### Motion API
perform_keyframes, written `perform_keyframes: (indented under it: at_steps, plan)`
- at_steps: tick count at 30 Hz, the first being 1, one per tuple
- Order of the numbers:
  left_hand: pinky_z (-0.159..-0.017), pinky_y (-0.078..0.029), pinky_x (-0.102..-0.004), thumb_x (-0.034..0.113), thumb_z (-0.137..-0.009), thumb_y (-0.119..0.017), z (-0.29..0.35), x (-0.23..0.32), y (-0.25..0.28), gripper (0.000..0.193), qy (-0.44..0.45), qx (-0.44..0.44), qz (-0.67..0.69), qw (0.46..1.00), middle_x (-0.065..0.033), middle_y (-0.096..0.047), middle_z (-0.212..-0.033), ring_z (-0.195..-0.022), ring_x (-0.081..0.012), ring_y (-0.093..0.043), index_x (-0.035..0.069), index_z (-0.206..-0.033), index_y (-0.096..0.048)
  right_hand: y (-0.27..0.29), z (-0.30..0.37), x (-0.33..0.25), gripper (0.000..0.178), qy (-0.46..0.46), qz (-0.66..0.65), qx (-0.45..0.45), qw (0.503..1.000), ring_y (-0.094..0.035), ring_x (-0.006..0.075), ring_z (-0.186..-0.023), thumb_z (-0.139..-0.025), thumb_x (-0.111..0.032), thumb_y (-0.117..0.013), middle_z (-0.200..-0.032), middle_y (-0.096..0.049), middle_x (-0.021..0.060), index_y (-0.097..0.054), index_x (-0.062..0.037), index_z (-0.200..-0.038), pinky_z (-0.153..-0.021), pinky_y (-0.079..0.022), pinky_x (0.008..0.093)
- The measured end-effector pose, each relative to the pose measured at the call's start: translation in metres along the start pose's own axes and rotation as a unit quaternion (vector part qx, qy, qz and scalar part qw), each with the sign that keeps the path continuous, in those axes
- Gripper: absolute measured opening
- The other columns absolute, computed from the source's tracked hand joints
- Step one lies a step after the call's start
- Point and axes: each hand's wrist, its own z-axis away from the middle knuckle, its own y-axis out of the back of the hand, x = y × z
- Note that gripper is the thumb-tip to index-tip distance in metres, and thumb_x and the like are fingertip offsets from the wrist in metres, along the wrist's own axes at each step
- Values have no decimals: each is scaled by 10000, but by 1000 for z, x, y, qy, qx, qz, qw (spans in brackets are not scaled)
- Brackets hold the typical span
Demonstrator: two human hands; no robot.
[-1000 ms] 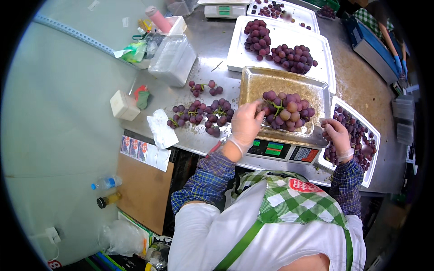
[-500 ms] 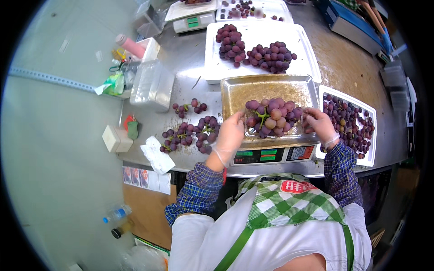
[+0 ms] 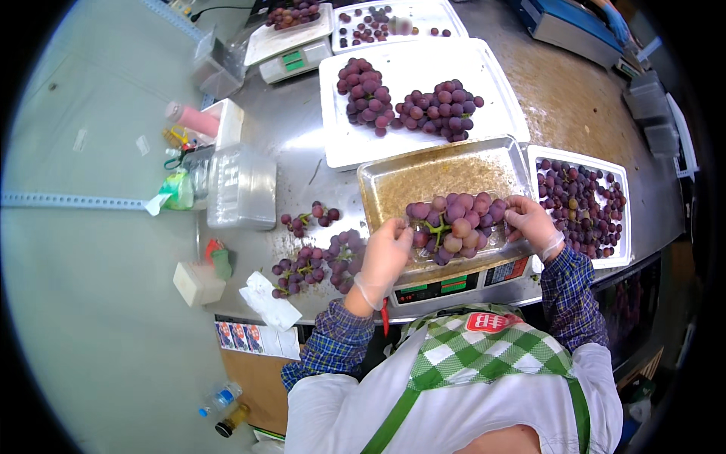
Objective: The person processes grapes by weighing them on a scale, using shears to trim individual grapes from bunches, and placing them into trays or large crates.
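Observation:
A bunch of purple-red grapes [image 3: 457,227] with green stems lies in a shallow clear plastic tray [image 3: 495,240]. That tray rests on the worn metal pan [image 3: 382,178] of a digital scale [image 3: 439,287]. My left hand [image 3: 387,261], in a clear thin glove, pinches the tray's left edge, its fingertips close to the grapes. At the opposite edge, my right hand [image 3: 533,225], gloved likewise, has curled fingers on the rim by the grapes. The fingers partly hide both edges.
Behind the scale, a white foam tray [image 3: 484,113] bears two grape bunches. Loose grapes fill another white tray [image 3: 624,189] at right. Small clusters [image 3: 302,271] lie left, near stacked clear containers [image 3: 242,185] and a crumpled white tissue [image 3: 270,301]. A second scale [image 3: 295,57] stands farther back.
The head view has shifted and turned slightly, so the bench sits lower in the picture. Both hands stay at the clear tray's edges, with the grapes still between them.

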Motion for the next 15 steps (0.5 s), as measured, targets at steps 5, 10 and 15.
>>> perform_keyframes:
  at_steps: [5, 10, 15]
  plan:
    - [-522, -521, -269, 115, -945, -560, -2, 5, 3, 201, -2, -18, -5, 1000, -78, -624, -819, -611, -135, -614, -34, -1080, -555, -2, 6, -3, 247, 0, -47, -5, 999, -585, 80, -700, -901, -90, -616, -913, -596, 20, -560, -8, -1128, -534, -520, 211]
    - [-531, -503, -253, 116, -944, -569, -6, 17, 7, 177, 36, -31, 15, 999, -56, -622, -825, -608, -123, -592, -7, -1071, -571, -1, 12, -9, 171, 20, -65, -3, 998, -569, 73, -602, -898, -91, -622, -841, -592, 9, -561, -23, -1043, -512, -492, 199]
    - [-541, -485, -243, 126, -955, -548, -12, 25, 3, 152, 50, -32, -2, 998, -31, -606, -804, -620, -102, -571, 8, -1045, -581, 9, 8, -9, 155, 46, -55, -23, 997, -566, 73, -598, -895, -104, -621, -784, -589, 1, -554, -29, -1011, -507, -462, 192]
